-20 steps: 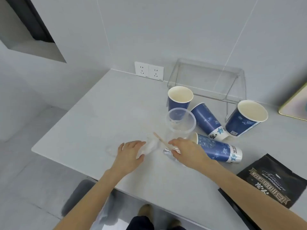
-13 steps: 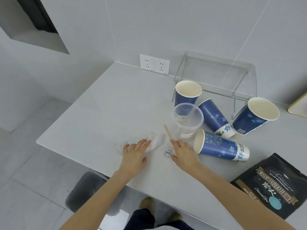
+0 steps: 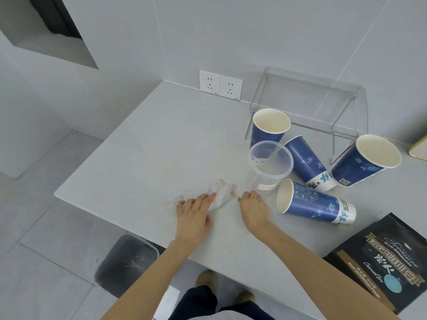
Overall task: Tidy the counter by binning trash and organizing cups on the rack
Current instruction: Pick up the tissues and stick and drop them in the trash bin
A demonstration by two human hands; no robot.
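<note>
Head view: the trash lies at the near middle of the worktop (image 3: pixel 143 144), directly under both hands. The left hand (image 3: pixel 193 215) rests flat, fingers (image 3: pixel 203 199) spread, on a crumpled wrapper (image 3: pixel 220 195) that trails off toward the left. The right hand (image 3: pixel 254 209) has its fingers (image 3: pixel 248 195) pressed together, pinching a small scrap at the near end of a wooden stick (image 3: pixel 233 193). The stick's long axis seems to run away from the right hand toward the far left, partly hidden under the wrapper. The right hand is nearer it. The bin (image 3: pixel 127 262) stands on the floor, below the worktop's near edge.
</note>
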